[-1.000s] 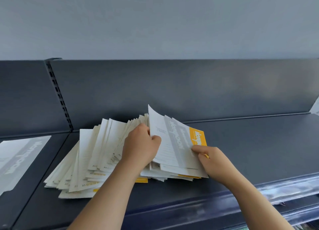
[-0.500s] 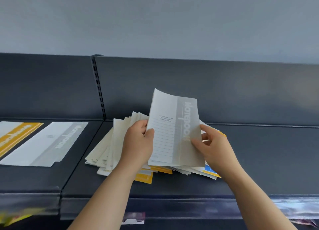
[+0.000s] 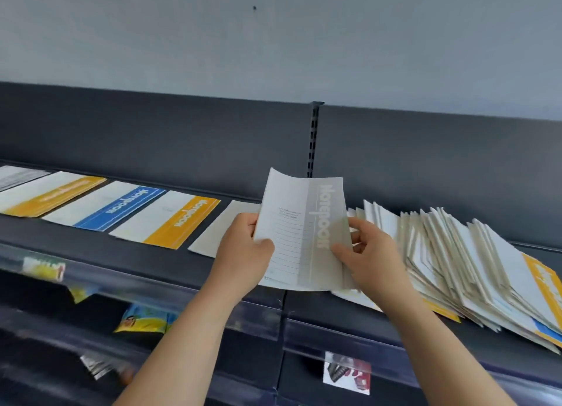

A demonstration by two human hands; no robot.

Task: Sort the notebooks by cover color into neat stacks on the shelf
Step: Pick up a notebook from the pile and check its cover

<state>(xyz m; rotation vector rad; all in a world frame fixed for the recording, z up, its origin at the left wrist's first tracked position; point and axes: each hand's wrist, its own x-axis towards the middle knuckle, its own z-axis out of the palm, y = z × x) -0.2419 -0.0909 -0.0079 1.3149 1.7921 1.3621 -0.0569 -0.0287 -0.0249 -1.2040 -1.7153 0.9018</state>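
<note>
While the dark shelf (image 3: 152, 262) runs across the whole view below a pale grey wall (image 3: 273, 40), a slotted upright post (image 3: 313, 137) splits its back panel into two bays. On the right bay lies the biggest heap, a fanned pile of notebooks (image 3: 456, 259), mostly showing pale edges, with yellow and blue covers peeking out at its lower right. On the left bay, notebooks lie flat in a row: a yellow-striped notebook (image 3: 54, 195) far left, a blue-striped notebook (image 3: 106, 206) beside it, another yellow notebook (image 3: 170, 220) next, and a grey notebook on the shelf (image 3: 222, 232) partly hidden behind the left wrist. Raised above the shelf edge, between the row and the pile, is a grey-striped notebook (image 3: 301, 232), held upright with its cover slightly curled. The left hand (image 3: 243, 250) pinches its left edge, thumb on the front. The right hand (image 3: 371, 253) pinches its right edge, thumb pressed on the grey stripe. Below, blurred price tags (image 3: 346, 372) hang on the lower shelf rail.
</note>
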